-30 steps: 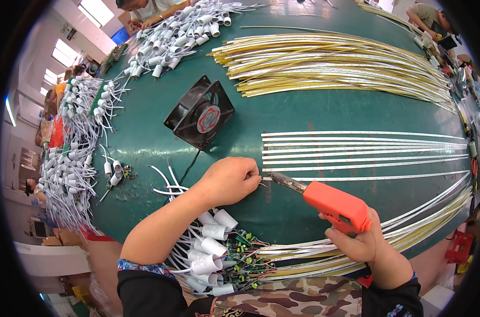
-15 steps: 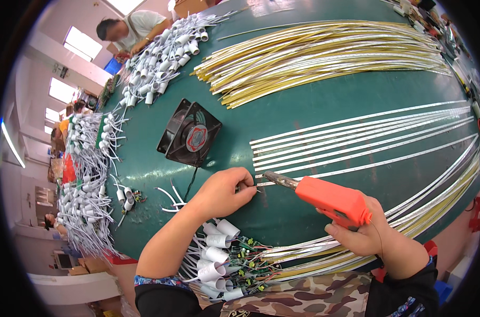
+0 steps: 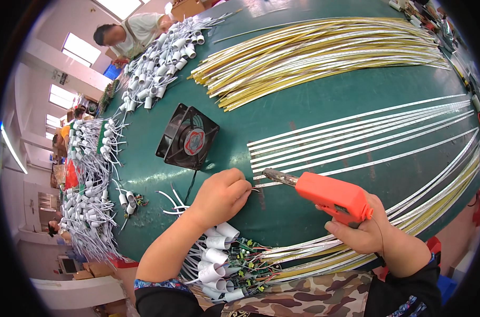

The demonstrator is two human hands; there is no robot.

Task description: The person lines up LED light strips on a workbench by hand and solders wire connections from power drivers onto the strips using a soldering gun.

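Note:
My right hand (image 3: 362,228) is wrapped round the handle of an orange-red soldering gun (image 3: 332,196). The gun's dark metal nozzle points left, its tip close to the near end of a white LED strip (image 3: 351,168). Just left of that end, my left hand (image 3: 221,196) is closed in a pinch, and a thin wire (image 3: 256,189) sticks out from its fingertips toward the strip. Whatever else lies inside those fingers is hidden. Several more white LED strips (image 3: 324,134) lie side by side beyond the gun, on the green tabletop (image 3: 234,116).
A black fan (image 3: 187,138) stands beyond my left hand. Close to my body lie white lamp caps (image 3: 212,272) with small circuit boards, wired to bundled strips (image 3: 435,211). A yellow-and-white strip pile (image 3: 314,58) is at the back. More caps (image 3: 87,211) line the left; a person (image 3: 132,34) sits far left.
My left hand has drawn slightly down and its thumb and forefinger look closer together. The soldering gun stays almost in place by the strip's end. The whole view has shifted a little.

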